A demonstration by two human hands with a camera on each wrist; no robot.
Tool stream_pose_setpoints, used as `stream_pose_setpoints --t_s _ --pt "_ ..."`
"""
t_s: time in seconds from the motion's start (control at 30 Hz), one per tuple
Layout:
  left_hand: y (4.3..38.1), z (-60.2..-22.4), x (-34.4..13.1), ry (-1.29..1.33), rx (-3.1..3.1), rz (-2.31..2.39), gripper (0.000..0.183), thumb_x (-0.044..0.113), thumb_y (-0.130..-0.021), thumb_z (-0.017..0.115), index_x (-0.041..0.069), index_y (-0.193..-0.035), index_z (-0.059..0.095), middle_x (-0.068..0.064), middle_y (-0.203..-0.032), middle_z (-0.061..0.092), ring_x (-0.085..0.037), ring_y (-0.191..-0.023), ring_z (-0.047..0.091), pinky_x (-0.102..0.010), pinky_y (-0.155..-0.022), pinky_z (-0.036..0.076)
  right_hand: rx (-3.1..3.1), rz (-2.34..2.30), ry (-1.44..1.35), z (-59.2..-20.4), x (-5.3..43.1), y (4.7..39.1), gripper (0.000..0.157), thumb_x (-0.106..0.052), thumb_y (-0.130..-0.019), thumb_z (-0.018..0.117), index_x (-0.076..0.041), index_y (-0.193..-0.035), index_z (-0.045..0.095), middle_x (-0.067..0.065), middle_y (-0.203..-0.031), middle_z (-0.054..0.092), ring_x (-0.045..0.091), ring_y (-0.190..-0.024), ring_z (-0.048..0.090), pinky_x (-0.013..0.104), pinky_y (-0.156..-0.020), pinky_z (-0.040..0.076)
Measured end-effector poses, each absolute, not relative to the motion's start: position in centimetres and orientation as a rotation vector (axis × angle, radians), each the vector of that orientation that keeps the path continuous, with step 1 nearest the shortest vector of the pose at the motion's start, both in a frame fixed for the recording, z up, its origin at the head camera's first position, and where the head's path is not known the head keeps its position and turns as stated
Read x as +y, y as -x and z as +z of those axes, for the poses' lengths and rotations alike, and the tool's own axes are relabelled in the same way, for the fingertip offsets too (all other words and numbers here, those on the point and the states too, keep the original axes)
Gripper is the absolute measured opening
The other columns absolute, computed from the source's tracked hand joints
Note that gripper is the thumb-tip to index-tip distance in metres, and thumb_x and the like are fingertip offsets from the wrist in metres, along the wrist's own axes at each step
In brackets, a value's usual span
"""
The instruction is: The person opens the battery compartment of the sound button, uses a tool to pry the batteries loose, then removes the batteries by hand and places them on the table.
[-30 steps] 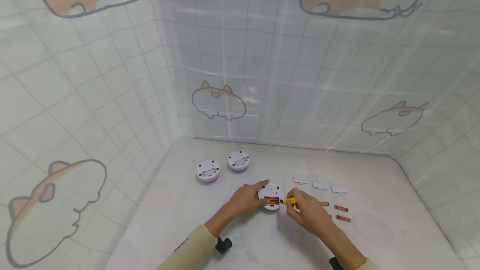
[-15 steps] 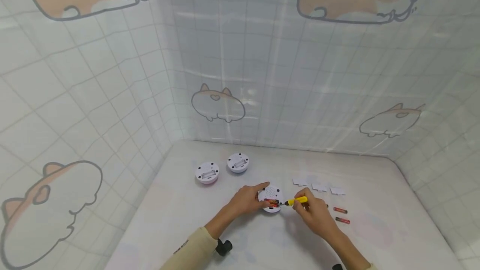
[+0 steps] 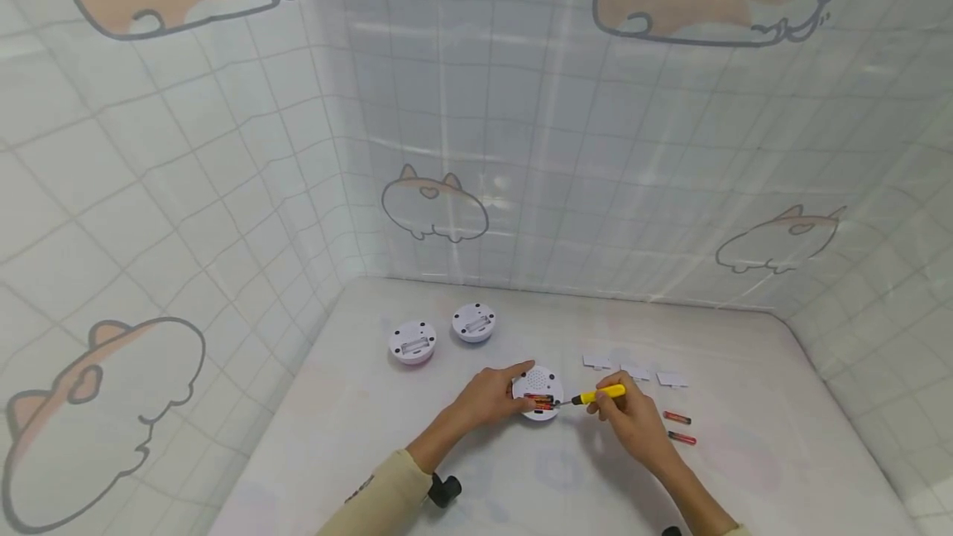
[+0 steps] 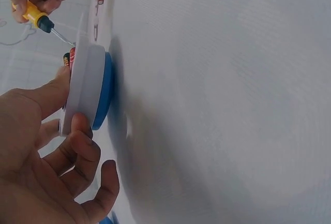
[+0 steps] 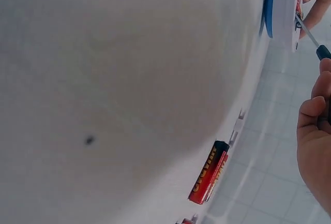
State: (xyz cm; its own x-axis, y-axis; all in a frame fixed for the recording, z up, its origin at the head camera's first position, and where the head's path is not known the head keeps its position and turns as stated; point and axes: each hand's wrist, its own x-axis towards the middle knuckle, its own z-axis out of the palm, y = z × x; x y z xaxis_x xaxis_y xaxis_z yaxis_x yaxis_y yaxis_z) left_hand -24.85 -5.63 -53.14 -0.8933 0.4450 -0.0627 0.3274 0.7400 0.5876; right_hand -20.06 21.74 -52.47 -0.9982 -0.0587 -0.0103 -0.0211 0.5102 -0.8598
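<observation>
My left hand (image 3: 487, 394) grips a round white battery device (image 3: 538, 379), its speaker holes facing up. In the left wrist view the device (image 4: 89, 79) has a blue lower part resting on the table. Two red-and-black batteries (image 3: 539, 398) lie at its battery compartment, with my left thumb (image 4: 56, 90) against them. A yellow-handled screwdriver (image 3: 609, 393) is held in my right hand (image 3: 631, 418). Its thin metal shaft (image 4: 62, 37) reaches the end of the batteries. Whether the tip touches a battery or the compartment edge, I cannot tell.
Two more white devices, one at the left (image 3: 413, 342) and one farther back (image 3: 473, 323), show bare battery slots. Three white covers (image 3: 634, 372) lie in a row behind my right hand. Loose batteries (image 3: 677, 418) lie to its right. A tiled-pattern curtain (image 3: 581, 147) encloses the table.
My right hand has drawn back slightly to the right with the screwdriver, so more of its handle and shaft shows. My left hand keeps its hold on the device.
</observation>
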Motion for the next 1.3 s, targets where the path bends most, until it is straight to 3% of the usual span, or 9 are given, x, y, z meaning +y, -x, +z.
stream_pose_setpoints --t_s 0.23,0.67,1.1,1.23,1.3 --pt "24.7 -53.3 -5.6 -0.593 2.735 0.880 0.069 0.046 -0.087 0.077 0.027 -0.149 0.051 0.009 -0.064 0.041 -0.006 -0.060 0.039 -0.023 -0.058 0.031 2.767 -1.494 0.207 -52.6 21.8 20.0 0.010 -0.018 -0.101 0.061 -0.017 -0.110 0.057 -0.009 -0.086 0.072 0.016 -0.081 0.063 0.025 -0.072 0.050" --pt "24.8 -53.5 -5.8 -0.617 2.745 0.876 0.070 0.045 -0.088 0.077 0.026 -0.149 0.050 0.009 -0.063 0.043 -0.005 -0.059 0.039 -0.023 -0.057 0.031 2.897 -1.253 0.439 -51.0 20.9 19.6 0.017 -0.017 -0.095 0.070 -0.021 -0.105 0.056 -0.009 -0.078 0.056 0.011 -0.067 0.048 0.023 -0.056 0.041" --pt "24.7 -53.5 -5.7 -0.592 2.731 0.873 0.071 0.046 -0.088 0.076 0.028 -0.150 0.049 0.009 -0.062 0.037 -0.007 -0.060 0.039 -0.025 -0.061 0.032 2.929 -1.260 0.417 -51.3 20.8 19.6 0.019 -0.012 -0.093 0.070 -0.019 -0.103 0.055 -0.008 -0.078 0.056 0.011 -0.068 0.050 0.023 -0.058 0.043" --pt "24.8 -53.5 -5.7 -0.595 2.727 0.879 0.070 0.044 -0.087 0.077 0.027 -0.150 0.049 0.008 -0.063 0.041 -0.008 -0.061 0.040 -0.026 -0.061 0.033 2.971 -1.242 0.438 -51.1 20.8 19.6 0.020 -0.011 -0.092 0.070 -0.020 -0.103 0.056 -0.010 -0.078 0.056 0.010 -0.068 0.050 0.023 -0.058 0.043" --pt "24.8 -53.4 -5.6 -0.599 2.731 0.872 0.070 0.044 -0.088 0.077 0.027 -0.150 0.049 0.006 -0.069 0.054 -0.008 -0.066 0.044 -0.026 -0.065 0.036 2.986 -1.251 0.438 -51.1 20.8 19.6 0.020 -0.010 -0.092 0.070 -0.020 -0.103 0.056 -0.011 -0.078 0.055 0.010 -0.068 0.049 0.023 -0.058 0.043"
